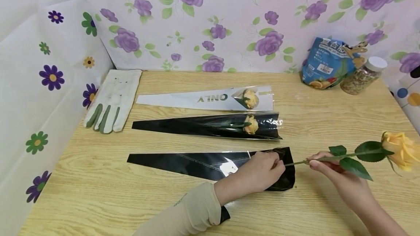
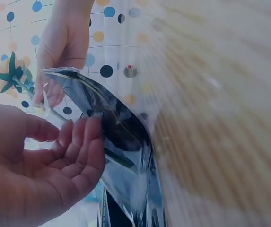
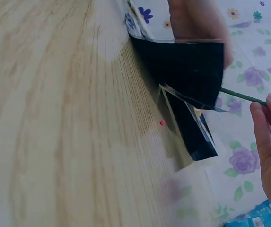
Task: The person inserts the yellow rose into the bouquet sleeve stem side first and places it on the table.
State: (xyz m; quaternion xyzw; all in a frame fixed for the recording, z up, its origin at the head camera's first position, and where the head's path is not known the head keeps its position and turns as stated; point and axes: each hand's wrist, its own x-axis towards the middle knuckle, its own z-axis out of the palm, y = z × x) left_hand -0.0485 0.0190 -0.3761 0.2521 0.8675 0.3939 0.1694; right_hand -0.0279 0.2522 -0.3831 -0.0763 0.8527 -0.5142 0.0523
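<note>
A yellow artificial rose [image 1: 398, 150] with green leaves points right in the head view, its stem [image 3: 241, 96] pinched between the thumb and fingers of my right hand [image 1: 341, 181]. The stem's thin end reaches into the open mouth of a black flower sleeve [image 1: 197, 163], which lies lengthwise on the table with a clear film front. My left hand [image 1: 257, 174] holds the sleeve near that mouth, fingers curled and fingertips at its edge. In the left wrist view, part of the stem shows through the sleeve's film. The left hand covers part of the sleeve in the head view.
Behind lie a black sleeve [image 1: 197, 125] and a white sleeve [image 1: 177, 101], each with a yellow rose inside. A white-and-green work glove [image 1: 113, 99] lies at left. A clipped blue bag [image 1: 325, 63] and a white-lidded jar [image 1: 362, 77] stand back right.
</note>
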